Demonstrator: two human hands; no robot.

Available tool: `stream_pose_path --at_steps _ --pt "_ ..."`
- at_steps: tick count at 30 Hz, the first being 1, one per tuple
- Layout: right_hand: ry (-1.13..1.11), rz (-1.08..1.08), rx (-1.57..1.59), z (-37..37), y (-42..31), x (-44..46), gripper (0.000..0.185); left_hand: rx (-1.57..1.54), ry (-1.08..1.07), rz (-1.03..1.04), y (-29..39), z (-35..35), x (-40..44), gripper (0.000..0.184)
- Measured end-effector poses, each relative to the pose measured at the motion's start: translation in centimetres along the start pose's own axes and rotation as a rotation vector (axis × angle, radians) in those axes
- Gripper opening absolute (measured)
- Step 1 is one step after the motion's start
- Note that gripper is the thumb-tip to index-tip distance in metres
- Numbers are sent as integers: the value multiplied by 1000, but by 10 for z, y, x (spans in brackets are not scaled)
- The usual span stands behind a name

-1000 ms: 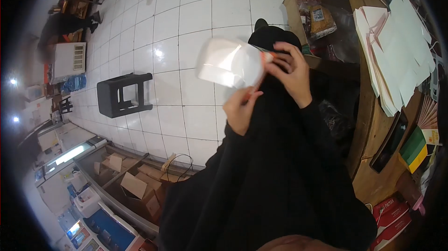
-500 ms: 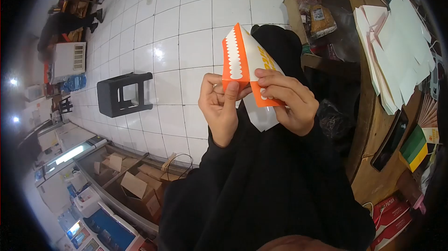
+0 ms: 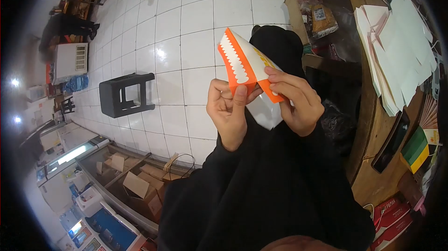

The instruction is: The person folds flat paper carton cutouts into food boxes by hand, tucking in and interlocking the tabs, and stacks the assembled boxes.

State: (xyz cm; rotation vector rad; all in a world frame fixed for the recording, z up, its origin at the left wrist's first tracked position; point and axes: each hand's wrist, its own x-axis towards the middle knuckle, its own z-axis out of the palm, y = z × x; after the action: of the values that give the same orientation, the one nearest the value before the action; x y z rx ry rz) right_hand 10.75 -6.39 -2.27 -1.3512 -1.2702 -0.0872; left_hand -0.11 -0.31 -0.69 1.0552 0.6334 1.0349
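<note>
The room has a floor of white square tiles (image 3: 196, 8), and a dark stool (image 3: 109, 96) is on it. At the lower left there is a long case (image 3: 125, 214) with brown cardboard boxes (image 3: 136, 184) inside; some of their flaps are open. At the upper right, an open carton (image 3: 295, 20) is beside a clear bag (image 3: 325, 21), which contains something brown. On the wooden table (image 3: 365, 129) there is a pile of pale sheets (image 3: 408, 57), and near it a dark flat object (image 3: 391, 147). The folded paper box (image 3: 235, 62), orange and white with yellow letters, is held in the air before the person's black clothes. The left hand (image 3: 227, 118) pinches its lower orange edge between thumb and bent fingers. The right hand (image 3: 298, 104) holds the other side, with its fingers close together over the orange flap. The inside of this box I cannot see.
</note>
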Motion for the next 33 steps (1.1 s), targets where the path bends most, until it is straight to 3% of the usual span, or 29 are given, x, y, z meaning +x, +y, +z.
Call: stream_pose_path --at_steps 11,16,18,21,24,26,29,33 --pt "101 20 -54 4 -5 1 17 -25 59 39 3 12 -9 12" --pt "-75 128 7 -13 -14 9 18 -78 29 42 3 4 0 13" --pt "-41 168 38 -16 -11 8 12 -140 50 15 4 7 0 6" --pt "57 583 426 -20 -13 4 7 374 25 162 -5 5 3 4" --pt "65 647 554 -12 -14 0 6 464 -99 168 -15 -1 0 6" --pt "91 645 540 -5 -17 -5 7 384 -99 128 -18 -1 -1 8" --pt "213 605 489 0 -19 -7 10 -31 -45 -52 -27 -6 2 14" --pt "233 496 321 2 -18 -8 11 -97 -53 -151 -25 -1 6 18"
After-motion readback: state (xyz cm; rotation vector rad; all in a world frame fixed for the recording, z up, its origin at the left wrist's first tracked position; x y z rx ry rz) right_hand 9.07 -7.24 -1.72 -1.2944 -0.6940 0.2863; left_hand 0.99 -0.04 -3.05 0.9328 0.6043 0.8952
